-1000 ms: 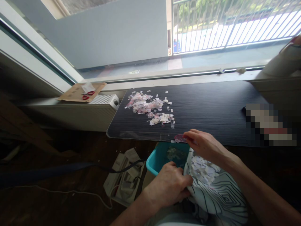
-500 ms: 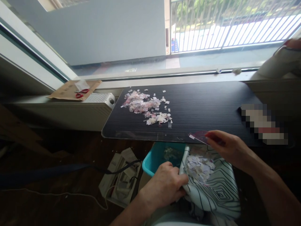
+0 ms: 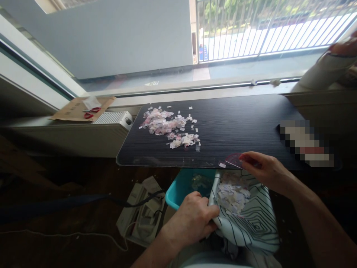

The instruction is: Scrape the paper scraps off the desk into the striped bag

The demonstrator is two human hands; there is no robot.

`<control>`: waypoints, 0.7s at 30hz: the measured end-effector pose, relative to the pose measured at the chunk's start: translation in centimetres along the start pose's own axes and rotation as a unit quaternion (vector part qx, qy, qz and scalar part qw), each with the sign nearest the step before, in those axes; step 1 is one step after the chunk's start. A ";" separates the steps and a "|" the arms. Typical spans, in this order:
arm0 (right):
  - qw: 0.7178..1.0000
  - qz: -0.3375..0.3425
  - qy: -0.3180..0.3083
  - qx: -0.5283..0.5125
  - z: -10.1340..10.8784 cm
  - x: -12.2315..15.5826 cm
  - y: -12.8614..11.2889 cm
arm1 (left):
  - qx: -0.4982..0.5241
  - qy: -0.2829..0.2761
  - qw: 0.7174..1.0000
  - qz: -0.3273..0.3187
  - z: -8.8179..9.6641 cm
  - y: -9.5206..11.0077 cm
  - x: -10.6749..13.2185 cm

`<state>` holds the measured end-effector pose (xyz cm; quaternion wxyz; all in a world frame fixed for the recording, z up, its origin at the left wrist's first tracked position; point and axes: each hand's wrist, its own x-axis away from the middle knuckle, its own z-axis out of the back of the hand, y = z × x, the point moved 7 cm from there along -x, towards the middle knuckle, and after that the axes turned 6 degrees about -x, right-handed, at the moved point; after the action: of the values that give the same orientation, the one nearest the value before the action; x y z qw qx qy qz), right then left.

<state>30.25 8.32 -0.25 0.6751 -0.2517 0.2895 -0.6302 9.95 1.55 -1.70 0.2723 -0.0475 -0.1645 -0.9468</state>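
Observation:
My left hand (image 3: 192,219) is closed on the edge of a white cloth with black line patterns (image 3: 251,219), holding it up like a pouch below the table. Several small paper scraps (image 3: 232,191) lie in the cloth. My right hand (image 3: 264,169) is closed on a thin translucent pink flat piece (image 3: 233,160) at the front edge of the dark table (image 3: 237,126), with one white scrap (image 3: 222,165) just beside it. A heap of pink and white paper scraps (image 3: 169,126) lies on the table's left part.
A teal bin (image 3: 181,186) stands under the table edge beside the cloth. Red scissors (image 3: 90,112) lie on brown cardboard on the radiator (image 3: 111,118) at left. Boxes and cables are on the floor. Another person's sleeve (image 3: 323,70) rests on the sill at right.
My right hand with the pink piece has moved from above the bin to the right along the table's front edge. More scraps now lie in the cloth. The left hand keeps its hold.

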 end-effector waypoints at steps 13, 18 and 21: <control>0.985 0.108 -0.035 0.133 -2.4 -3.2 -5.1 | -0.023 -0.008 1.000 -0.007 -0.1 0.4 -0.2; 0.985 0.125 -0.038 0.111 -1.8 -2.8 -5.4 | -0.023 -0.011 1.000 -0.002 0.0 0.4 -0.1; 0.986 0.104 -0.041 0.123 -0.9 -1.4 -4.6 | -0.021 -0.014 1.000 -0.002 0.0 0.4 -0.2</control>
<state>26.32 9.34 2.45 0.7737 -0.1608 0.2069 -0.5767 10.31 1.33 -1.62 0.2674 -0.0656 -0.1487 -0.9498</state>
